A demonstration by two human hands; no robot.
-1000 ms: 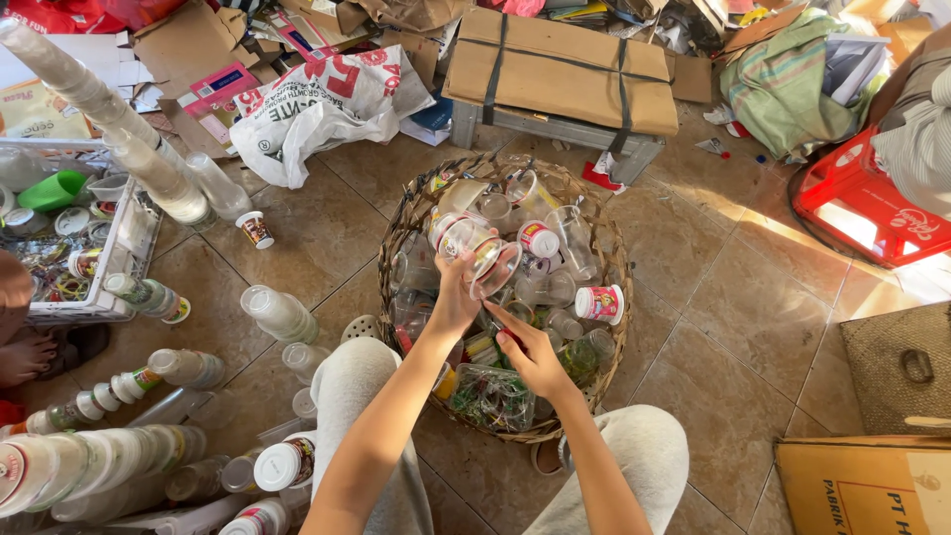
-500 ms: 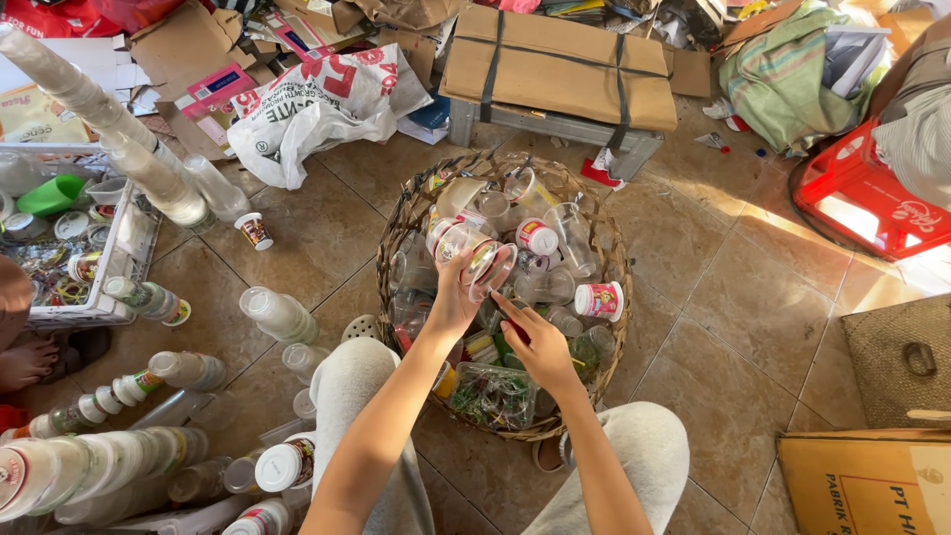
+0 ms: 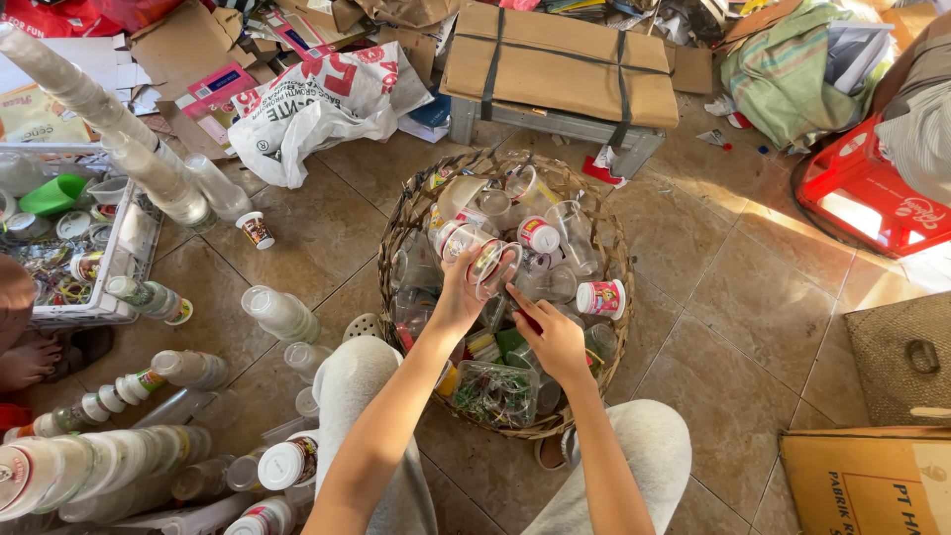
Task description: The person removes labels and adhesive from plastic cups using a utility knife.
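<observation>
Tiled flooring point(image 3: 753, 297) is carrying a woven basket point(image 3: 411, 213) crowded with clear plastic cups. Left hand point(image 3: 458, 297) is gripping one clear cup point(image 3: 492, 267) above the basket, fingers closed around its wall, while right hand point(image 3: 555, 339) is hovering beside it, fingers loosely open, index extended toward the rim; peeling appears in hand, calling for a firm pinch.

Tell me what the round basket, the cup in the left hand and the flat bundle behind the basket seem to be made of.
The round woven basket looks like wicker or rattan: brown interlaced strands, matte. The clear cup held by the left hand seems thin glossy plastic, see-through with a printed lid remnant. The flat brown bundle looks like matte cardboard, tied with dark straps. The right hand is beside the cup.
</observation>
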